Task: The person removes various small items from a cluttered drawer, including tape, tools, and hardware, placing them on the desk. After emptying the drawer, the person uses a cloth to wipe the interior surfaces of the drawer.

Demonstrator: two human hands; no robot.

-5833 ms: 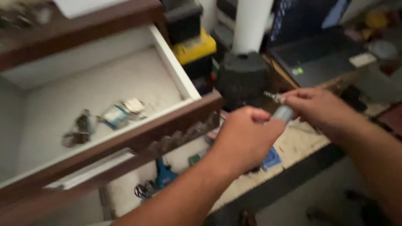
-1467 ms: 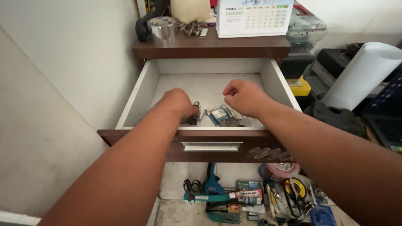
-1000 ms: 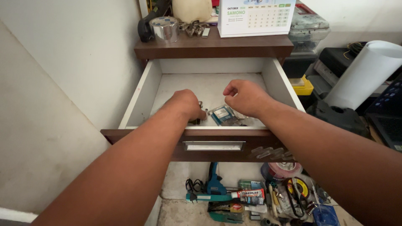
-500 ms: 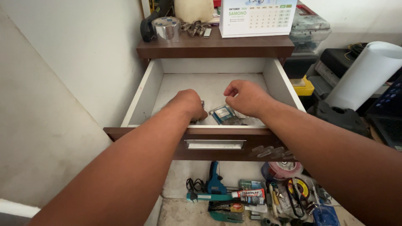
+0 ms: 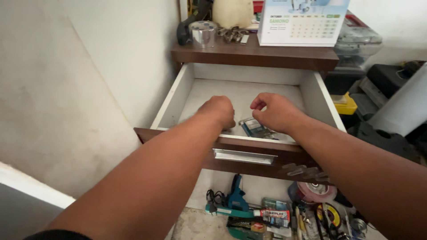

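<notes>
My left hand [image 5: 219,110] and right hand [image 5: 275,112] sit curled inside the open drawer [image 5: 178,95], near its front edge. A small clear packet [image 5: 254,128] lies just beside my right hand; whether either grips anything, I cannot tell.

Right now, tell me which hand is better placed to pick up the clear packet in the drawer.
Right, probably. The right hand is curled directly over the clear packet, its fingers at its edge. The left hand is a closed fist beside it, over the drawer floor.
</notes>
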